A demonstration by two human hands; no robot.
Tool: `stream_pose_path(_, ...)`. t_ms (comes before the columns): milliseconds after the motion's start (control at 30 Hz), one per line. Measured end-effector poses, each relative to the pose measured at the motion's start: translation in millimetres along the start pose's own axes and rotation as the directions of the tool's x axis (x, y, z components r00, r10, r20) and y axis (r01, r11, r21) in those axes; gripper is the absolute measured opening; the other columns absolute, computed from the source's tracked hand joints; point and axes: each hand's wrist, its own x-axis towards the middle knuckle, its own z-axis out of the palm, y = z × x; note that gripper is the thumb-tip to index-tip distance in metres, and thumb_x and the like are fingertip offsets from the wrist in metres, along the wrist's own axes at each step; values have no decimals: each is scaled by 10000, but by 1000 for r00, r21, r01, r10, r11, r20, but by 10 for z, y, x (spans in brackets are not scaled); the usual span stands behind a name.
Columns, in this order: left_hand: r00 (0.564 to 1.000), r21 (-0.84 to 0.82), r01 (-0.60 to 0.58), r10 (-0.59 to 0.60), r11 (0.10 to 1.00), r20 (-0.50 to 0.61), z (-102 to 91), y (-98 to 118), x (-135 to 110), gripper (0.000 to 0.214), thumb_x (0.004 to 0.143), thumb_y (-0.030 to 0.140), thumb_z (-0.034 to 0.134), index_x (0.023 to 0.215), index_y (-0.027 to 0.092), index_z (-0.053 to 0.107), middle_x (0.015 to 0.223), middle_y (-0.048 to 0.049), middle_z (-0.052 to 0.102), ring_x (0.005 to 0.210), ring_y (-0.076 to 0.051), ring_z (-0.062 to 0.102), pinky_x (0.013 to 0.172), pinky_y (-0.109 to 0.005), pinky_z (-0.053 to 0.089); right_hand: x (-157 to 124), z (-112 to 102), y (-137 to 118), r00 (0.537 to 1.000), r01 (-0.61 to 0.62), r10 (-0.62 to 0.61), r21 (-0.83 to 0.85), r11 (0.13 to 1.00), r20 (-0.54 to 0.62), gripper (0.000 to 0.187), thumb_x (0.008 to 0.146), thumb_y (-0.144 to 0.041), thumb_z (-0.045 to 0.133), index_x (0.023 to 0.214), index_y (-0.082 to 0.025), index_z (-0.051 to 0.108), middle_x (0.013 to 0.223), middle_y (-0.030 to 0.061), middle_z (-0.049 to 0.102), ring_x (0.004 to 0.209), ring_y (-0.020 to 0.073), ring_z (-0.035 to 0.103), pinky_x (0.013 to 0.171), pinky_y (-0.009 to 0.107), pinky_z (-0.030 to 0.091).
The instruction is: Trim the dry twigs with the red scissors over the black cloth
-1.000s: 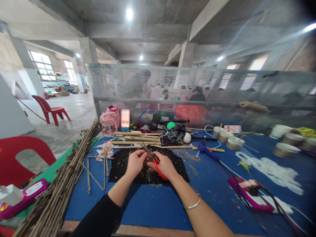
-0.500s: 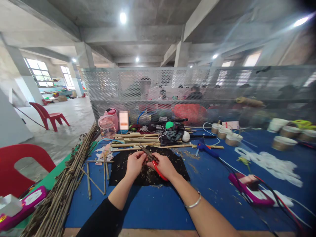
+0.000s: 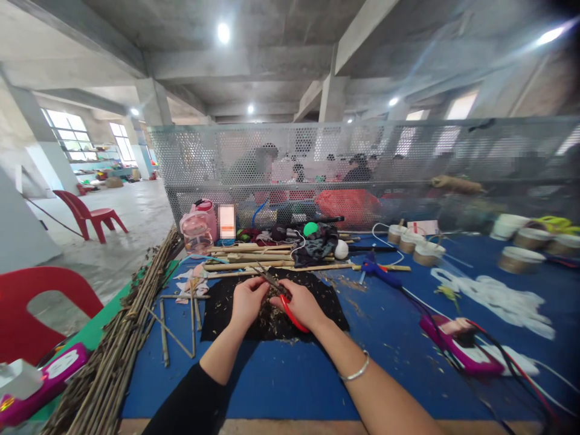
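Observation:
Red-handled scissors (image 3: 290, 313) are held in my right hand (image 3: 301, 305), their dark blades pointing up and left toward my other hand. My left hand (image 3: 248, 302) is closed in a pinch beside the blades; whatever lies between its fingertips is too small to make out. Both hands are over a black cloth (image 3: 217, 323) strewn with small pale plant scraps. A darker heap of brownish bits (image 3: 267, 320) lies on the cloth just below my fingers.
Dry stalks (image 3: 113, 338) lie bundled at the left edge, with short stick pieces (image 3: 164, 341) nearby. Bamboo sticks (image 3: 254, 264) lie behind the cloth. A blue glue gun (image 3: 378, 272), a purple power strip (image 3: 462, 347) and paper cups (image 3: 428, 254) are on the right.
Hands and scissors stay in almost the same place over the cloth. The fingertips have shifted only slightly, and the view has moved a little.

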Motion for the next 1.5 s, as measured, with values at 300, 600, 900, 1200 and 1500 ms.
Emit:
stream_pose_path(300, 991, -210, 125, -131, 970, -11, 23, -17, 18, 326, 562, 354, 713, 781, 115, 677, 636, -36, 650, 542, -113, 565, 517, -211, 437, -2, 48, 58, 1000, -25, 24, 34, 999, 18, 341, 757, -458, 542, 1000, -224, 592, 783, 27, 662, 667, 160, 594, 602, 228, 397)
stream_pose_path(600, 984, -295, 169, -147, 940, 97, 34, 28, 4, 280, 580, 338, 704, 727, 104, 659, 572, -9, 606, 499, -73, 517, 499, -178, 414, -12, -3, -12, 1000, 12, -12, -41, 999, -11, 402, 701, -453, 606, 1037, -236, 560, 977, 45, 632, 881, 179, 582, 736, 256, 410)
stream_pose_path(900, 968, -272, 244, -218, 931, 122, 59, 137, -66, 305, 560, 387, 704, 678, 111, 647, 582, -12, 610, 484, -73, 510, 469, -176, 393, -8, 6, 0, 999, -16, 16, 14, 1000, -28, 288, 748, -429, 554, 961, -239, 595, 862, 32, 660, 761, 177, 601, 655, 244, 407)
stream_pose_path(1200, 985, -226, 170, -166, 959, 39, 25, 67, -25, 294, 587, 369, 685, 715, 109, 642, 571, -15, 605, 480, -85, 511, 477, -187, 397, -12, 26, -6, 999, -52, 52, -64, 997, 3, 382, 722, -466, 578, 1031, -241, 568, 896, 36, 651, 806, 185, 602, 681, 251, 407)
stream_pose_path(1500, 999, 24, 6, -5, 1000, -36, -3, -40, 8, 265, 657, 363, 612, 742, 122, 679, 604, -31, 639, 495, -104, 522, 478, -190, 382, -13, 30, -14, 999, -47, 47, -60, 997, 6, 352, 728, -484, 574, 997, -258, 583, 869, 25, 643, 785, 179, 590, 663, 245, 396)
